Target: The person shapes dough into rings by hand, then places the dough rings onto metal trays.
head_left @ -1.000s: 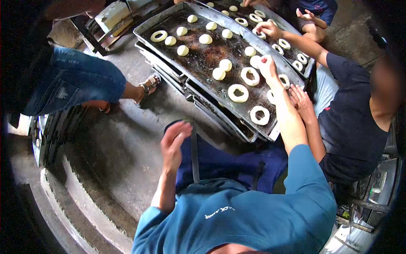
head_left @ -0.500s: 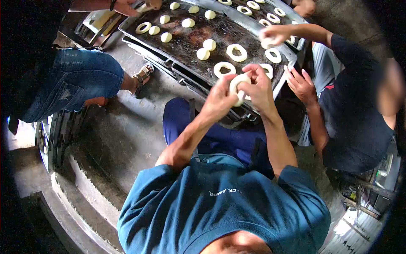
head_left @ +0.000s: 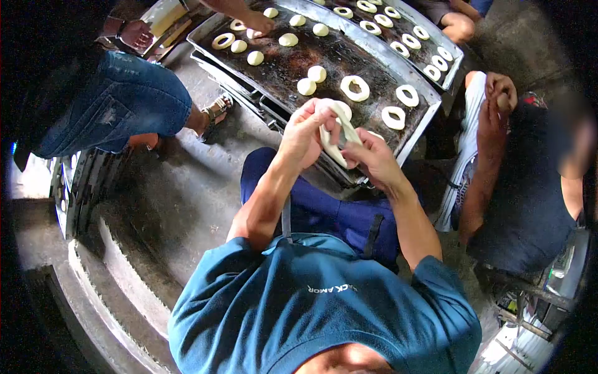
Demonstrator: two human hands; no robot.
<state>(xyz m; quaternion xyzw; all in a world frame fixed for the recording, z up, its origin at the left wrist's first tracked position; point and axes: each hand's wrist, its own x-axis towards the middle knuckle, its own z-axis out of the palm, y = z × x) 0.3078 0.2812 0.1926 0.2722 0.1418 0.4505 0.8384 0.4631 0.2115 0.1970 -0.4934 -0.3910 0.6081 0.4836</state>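
A pale dough ring (head_left: 332,144) is stretched between my two hands above the near edge of the dark baking tray (head_left: 398,70). My left hand (head_left: 303,134) grips its left side, fingers curled through the hole. On the right side, my right hand (head_left: 374,156) pinches the ring. Just beyond my hands a dough ring (head_left: 354,88) lies on the tray, with two more rings to the right, one of them here (head_left: 393,118). Two touching dough balls (head_left: 306,86) rest left of these, and several balls sit farther back.
Another tray (head_left: 458,59) with several dough rings stands beyond. At the tray's far left a co-worker's hand (head_left: 260,23) touches dough. A person at the right (head_left: 523,181) holds their hands together off the tray. Stacked trays (head_left: 71,187) stand at the left, beside a concrete step (head_left: 124,262).
The ring in my hands is stretched longer. The person at the right has drawn their hands back from the tray. At the far left, the co-worker's hand has moved onto the dough.
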